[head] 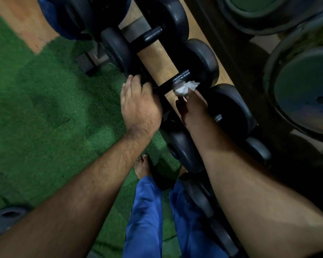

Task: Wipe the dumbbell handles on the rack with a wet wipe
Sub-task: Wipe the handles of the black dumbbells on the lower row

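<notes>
Black dumbbells (175,58) on rack (157,62), green turf floor (45,90)

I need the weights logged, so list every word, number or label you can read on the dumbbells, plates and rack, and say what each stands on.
None can be read.
Dumbbell being wiped with the wet wipe: its black ends show no legible marking.
Large plates at right: smooth faces, any marking too blurred to tell.
Weight plate on the green turf: no text visible.
</notes>
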Action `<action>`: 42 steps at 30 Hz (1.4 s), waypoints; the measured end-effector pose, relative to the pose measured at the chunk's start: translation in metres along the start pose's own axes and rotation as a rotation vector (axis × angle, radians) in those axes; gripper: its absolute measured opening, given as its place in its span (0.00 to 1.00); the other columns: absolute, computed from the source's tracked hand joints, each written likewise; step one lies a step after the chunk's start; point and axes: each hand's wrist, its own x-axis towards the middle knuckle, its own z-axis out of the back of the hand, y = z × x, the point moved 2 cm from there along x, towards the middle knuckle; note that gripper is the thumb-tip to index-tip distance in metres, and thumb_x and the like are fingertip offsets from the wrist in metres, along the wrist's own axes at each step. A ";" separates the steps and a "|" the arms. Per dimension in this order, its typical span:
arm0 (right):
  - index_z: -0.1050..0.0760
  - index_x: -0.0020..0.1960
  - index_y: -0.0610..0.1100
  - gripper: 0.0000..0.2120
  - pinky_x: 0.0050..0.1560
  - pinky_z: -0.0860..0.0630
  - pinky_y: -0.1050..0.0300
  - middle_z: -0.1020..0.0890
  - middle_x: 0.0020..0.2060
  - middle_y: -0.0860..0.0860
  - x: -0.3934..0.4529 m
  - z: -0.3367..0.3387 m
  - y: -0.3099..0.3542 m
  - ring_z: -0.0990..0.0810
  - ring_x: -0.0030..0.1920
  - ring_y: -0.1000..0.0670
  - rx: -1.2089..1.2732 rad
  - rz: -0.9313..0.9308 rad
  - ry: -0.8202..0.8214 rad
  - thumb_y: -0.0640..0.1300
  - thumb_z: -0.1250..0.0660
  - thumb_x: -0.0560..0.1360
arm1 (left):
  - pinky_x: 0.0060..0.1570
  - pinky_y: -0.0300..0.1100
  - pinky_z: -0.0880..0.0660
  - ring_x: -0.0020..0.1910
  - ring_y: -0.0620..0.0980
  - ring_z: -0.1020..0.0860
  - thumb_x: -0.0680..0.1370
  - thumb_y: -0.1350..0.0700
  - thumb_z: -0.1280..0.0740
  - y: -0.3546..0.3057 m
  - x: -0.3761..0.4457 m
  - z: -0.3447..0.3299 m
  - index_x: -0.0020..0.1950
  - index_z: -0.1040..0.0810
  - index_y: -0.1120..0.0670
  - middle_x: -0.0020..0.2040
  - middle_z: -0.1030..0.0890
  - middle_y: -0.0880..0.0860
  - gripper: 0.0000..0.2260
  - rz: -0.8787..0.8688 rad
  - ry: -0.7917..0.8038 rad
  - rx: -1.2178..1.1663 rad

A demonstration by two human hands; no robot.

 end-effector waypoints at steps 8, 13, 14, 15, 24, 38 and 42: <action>0.23 0.46 0.43 0.02 0.49 0.20 0.53 0.19 0.41 0.47 -0.005 -0.022 0.023 0.19 0.41 0.49 0.050 0.022 0.087 0.39 0.32 0.78 | 0.75 0.55 0.39 0.73 0.61 0.33 0.74 0.62 0.38 0.001 0.000 -0.003 0.54 0.21 0.61 0.68 0.26 0.62 0.11 -0.019 -0.030 -0.017; 0.23 0.44 0.46 0.07 0.36 0.25 0.61 0.19 0.34 0.50 -0.007 -0.015 0.008 0.20 0.33 0.53 -0.219 -0.030 0.202 0.42 0.36 0.80 | 0.76 0.54 0.42 0.73 0.61 0.33 0.75 0.59 0.39 0.002 -0.001 -0.007 0.53 0.20 0.60 0.68 0.26 0.62 0.11 -0.027 -0.058 -0.012; 0.23 0.45 0.44 0.06 0.36 0.23 0.60 0.19 0.34 0.48 -0.012 -0.017 0.003 0.20 0.32 0.51 -0.231 -0.068 0.250 0.42 0.36 0.80 | 0.76 0.54 0.42 0.74 0.60 0.34 0.75 0.59 0.39 0.001 -0.001 -0.006 0.54 0.20 0.59 0.68 0.27 0.61 0.11 -0.024 -0.054 -0.006; 0.23 0.49 0.42 0.06 0.36 0.22 0.60 0.19 0.35 0.46 -0.017 -0.021 -0.001 0.20 0.33 0.49 -0.244 -0.111 0.289 0.43 0.36 0.80 | 0.76 0.54 0.42 0.74 0.60 0.34 0.75 0.60 0.39 0.000 -0.001 -0.005 0.54 0.20 0.59 0.68 0.27 0.61 0.11 -0.020 -0.045 -0.004; 0.23 0.38 0.40 0.09 0.25 0.27 0.64 0.21 0.25 0.49 0.002 -0.024 0.019 0.23 0.23 0.55 -0.074 0.017 0.035 0.33 0.32 0.77 | 0.75 0.55 0.41 0.73 0.61 0.32 0.72 0.63 0.35 0.000 -0.003 -0.007 0.51 0.20 0.60 0.67 0.25 0.62 0.09 -0.029 -0.085 -0.031; 0.25 0.58 0.40 0.15 0.46 0.23 0.53 0.22 0.45 0.40 -0.019 -0.038 -0.013 0.21 0.42 0.44 -0.282 -0.144 0.212 0.41 0.32 0.73 | 0.75 0.56 0.39 0.72 0.62 0.31 0.76 0.58 0.37 0.003 -0.002 -0.005 0.51 0.20 0.61 0.66 0.25 0.63 0.10 -0.046 -0.078 -0.054; 0.25 0.54 0.42 0.07 0.42 0.26 0.55 0.23 0.41 0.43 -0.018 -0.038 -0.014 0.23 0.42 0.45 -0.307 -0.180 0.265 0.40 0.39 0.78 | 0.75 0.55 0.41 0.73 0.62 0.32 0.76 0.58 0.39 0.004 -0.002 -0.005 0.52 0.20 0.61 0.67 0.25 0.63 0.11 -0.055 -0.059 -0.055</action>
